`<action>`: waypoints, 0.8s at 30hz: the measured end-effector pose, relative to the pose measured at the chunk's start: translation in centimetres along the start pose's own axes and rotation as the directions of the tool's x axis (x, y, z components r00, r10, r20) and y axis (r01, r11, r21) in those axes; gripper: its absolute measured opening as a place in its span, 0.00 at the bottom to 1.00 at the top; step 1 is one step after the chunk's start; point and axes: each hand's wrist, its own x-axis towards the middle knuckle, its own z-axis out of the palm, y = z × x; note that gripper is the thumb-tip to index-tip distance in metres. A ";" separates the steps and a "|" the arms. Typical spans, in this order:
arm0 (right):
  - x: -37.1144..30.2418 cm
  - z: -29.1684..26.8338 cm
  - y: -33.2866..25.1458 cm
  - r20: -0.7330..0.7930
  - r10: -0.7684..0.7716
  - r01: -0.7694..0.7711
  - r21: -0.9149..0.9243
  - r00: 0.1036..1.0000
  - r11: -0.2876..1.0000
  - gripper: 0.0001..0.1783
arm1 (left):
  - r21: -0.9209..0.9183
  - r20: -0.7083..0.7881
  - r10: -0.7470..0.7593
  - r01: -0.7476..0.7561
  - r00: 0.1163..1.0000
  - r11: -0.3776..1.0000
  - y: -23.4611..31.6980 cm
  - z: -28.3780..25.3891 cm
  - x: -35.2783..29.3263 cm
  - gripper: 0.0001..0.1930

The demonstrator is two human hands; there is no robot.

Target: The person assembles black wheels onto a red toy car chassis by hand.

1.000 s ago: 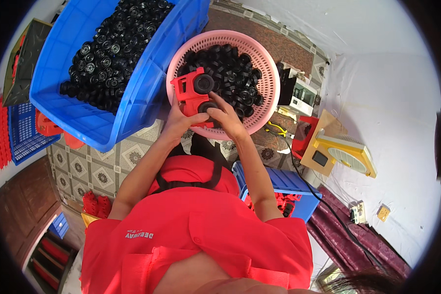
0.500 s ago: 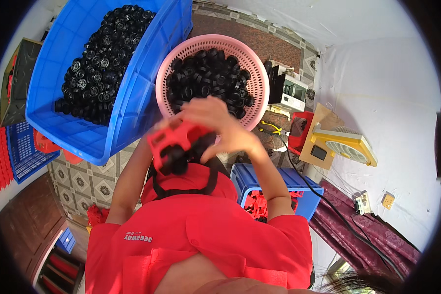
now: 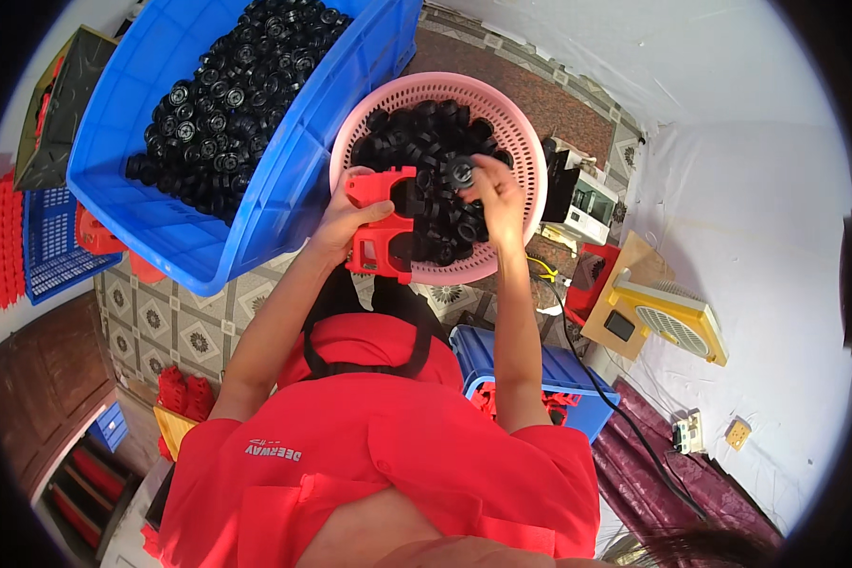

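My left hand grips a red plastic frame with cut-outs by its left side, the thumb lying across its middle. Black wheels sit along the right side of that frame. A loose black wheel with a grey hub is pinched in the fingers of my right hand, to the right of the frame. Both hands are over the pink perforated basket, which holds a heap of black wheels.
A large blue crate with many more black wheels stands left of the basket. Near my right elbow is a blue bin of red parts. Yellow-handled pliers, a cable and a yellow fan are to the right.
The frame has moved up and right, from my lap to the basket's near-left edge, and turned. My right hand has left it and moved right, now with a wheel in its fingers.
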 end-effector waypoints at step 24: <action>-4.5 6.1 0.1 0.198 0.079 -0.139 0.306 0.977 0.942 0.31 | 0.117 -0.016 -0.062 0.064 0.998 0.991 -0.9 2.3 -0.9 0.38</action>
